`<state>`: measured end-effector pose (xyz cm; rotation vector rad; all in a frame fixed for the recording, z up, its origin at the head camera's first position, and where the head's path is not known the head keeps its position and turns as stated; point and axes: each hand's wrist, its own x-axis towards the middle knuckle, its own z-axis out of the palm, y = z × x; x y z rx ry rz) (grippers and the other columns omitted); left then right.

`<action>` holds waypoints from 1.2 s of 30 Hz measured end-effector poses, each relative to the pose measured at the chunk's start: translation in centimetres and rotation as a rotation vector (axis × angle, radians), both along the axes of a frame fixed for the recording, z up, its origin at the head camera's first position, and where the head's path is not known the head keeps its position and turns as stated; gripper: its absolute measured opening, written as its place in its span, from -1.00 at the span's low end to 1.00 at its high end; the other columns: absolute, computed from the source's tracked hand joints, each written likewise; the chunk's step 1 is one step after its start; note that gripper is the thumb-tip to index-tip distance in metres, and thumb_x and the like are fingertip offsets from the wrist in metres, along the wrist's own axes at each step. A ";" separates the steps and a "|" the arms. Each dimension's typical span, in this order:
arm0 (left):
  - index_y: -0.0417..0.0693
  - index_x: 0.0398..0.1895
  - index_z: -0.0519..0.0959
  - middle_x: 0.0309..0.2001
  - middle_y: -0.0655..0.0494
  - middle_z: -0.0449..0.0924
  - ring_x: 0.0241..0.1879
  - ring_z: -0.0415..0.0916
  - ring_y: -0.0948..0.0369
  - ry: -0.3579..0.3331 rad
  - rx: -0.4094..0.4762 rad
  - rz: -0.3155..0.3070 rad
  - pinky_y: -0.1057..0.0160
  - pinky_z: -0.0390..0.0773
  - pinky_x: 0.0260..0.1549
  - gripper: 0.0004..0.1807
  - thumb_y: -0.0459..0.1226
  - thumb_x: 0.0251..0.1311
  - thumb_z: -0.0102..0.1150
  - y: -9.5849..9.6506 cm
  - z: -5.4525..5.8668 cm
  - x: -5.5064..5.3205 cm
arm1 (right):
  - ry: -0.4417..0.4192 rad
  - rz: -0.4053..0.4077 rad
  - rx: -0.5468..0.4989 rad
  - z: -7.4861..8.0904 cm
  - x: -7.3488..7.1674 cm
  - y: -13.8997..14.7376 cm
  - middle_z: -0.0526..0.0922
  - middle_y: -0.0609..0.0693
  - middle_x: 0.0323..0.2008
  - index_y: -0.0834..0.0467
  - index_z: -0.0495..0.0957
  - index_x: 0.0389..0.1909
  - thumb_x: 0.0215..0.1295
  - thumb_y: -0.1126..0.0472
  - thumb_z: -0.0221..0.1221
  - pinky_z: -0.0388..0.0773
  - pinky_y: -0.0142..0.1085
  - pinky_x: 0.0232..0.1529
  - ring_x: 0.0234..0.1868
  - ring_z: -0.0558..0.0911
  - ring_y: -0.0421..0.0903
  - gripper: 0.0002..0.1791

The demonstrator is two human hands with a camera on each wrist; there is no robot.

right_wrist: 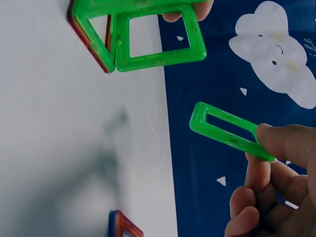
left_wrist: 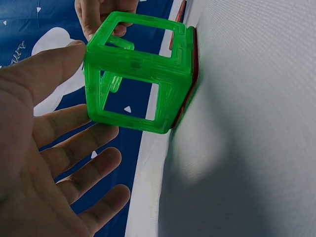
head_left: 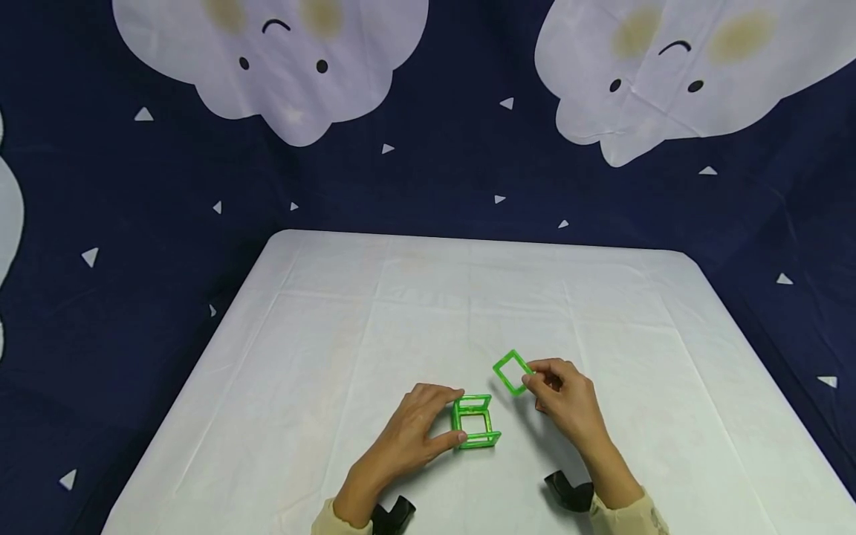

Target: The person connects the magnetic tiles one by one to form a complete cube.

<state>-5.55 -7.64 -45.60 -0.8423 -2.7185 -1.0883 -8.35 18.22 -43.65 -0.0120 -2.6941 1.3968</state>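
Note:
A cube-like frame of green translucent magnetic tiles stands on the white table, with one side open towards the right. My left hand holds it, thumb on one edge and index finger on the opposite one; its other fingers are spread in the left wrist view. Under the green tiles a red tile edge lies against the table. To the upper right of the frame, my right hand pinches a single green square tile by one corner between thumb and fingers. That tile hangs above the table, apart from the frame.
The white cloth-covered table reaches back to a dark blue curtain with clouds and small triangles. Black wrist-worn devices sit by both forearms. A red and blue piece shows at the bottom of the right wrist view.

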 end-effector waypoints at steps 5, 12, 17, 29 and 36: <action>0.07 0.19 0.46 0.07 0.26 0.53 0.11 0.38 0.27 0.012 0.001 0.003 0.20 0.37 0.08 -0.39 0.00 0.03 0.32 0.0 -0.1 0.0 | 0.076 -0.024 0.057 -0.5 0.7 -0.2 0.55 -0.06 -0.44 0.11 0.65 -0.27 0.13 0.19 0.30 0.43 -0.45 -0.45 -0.49 0.49 -0.32 -0.85; 0.06 0.20 0.45 0.07 0.25 0.53 0.11 0.37 0.26 0.018 0.000 0.001 0.19 0.37 0.07 -0.38 0.00 0.04 0.32 0.0 -0.1 0.1 | 0.085 -0.058 0.100 -1.2 1.7 -0.5 0.54 -0.12 -0.47 0.10 0.67 -0.30 0.09 0.23 0.32 0.38 -0.48 -0.39 -0.43 0.42 -0.35 -0.87; 0.05 0.20 0.45 0.08 0.24 0.53 0.12 0.37 0.26 0.000 -0.004 0.004 0.19 0.37 0.08 -0.38 0.00 0.05 0.31 0.0 -0.1 0.1 | 0.041 -0.069 0.112 -1.5 2.4 -0.6 0.63 -0.02 -0.31 0.09 0.67 -0.28 0.09 0.22 0.31 0.42 -0.48 -0.36 -0.39 0.43 -0.33 -0.85; 0.06 0.21 0.45 0.09 0.24 0.52 0.13 0.37 0.26 -0.012 -0.006 0.005 0.17 0.37 0.11 -0.38 0.01 0.05 0.30 0.1 0.0 0.2 | 0.064 -0.077 0.087 -2.4 3.4 -1.3 0.51 -0.15 -0.52 0.10 0.67 -0.37 0.00 0.30 0.34 0.39 -0.47 -0.47 -0.52 0.40 -0.37 -0.86; 0.05 0.20 0.45 0.08 0.23 0.53 0.13 0.37 0.25 0.001 -0.002 0.005 0.17 0.37 0.09 -0.38 0.00 0.04 0.31 0.1 0.0 0.2 | 0.042 -0.082 0.112 -2.7 3.7 -1.4 0.51 -0.11 -0.50 0.07 0.67 -0.38 0.00 0.29 0.35 0.37 -0.47 -0.45 -0.49 0.39 -0.35 -0.87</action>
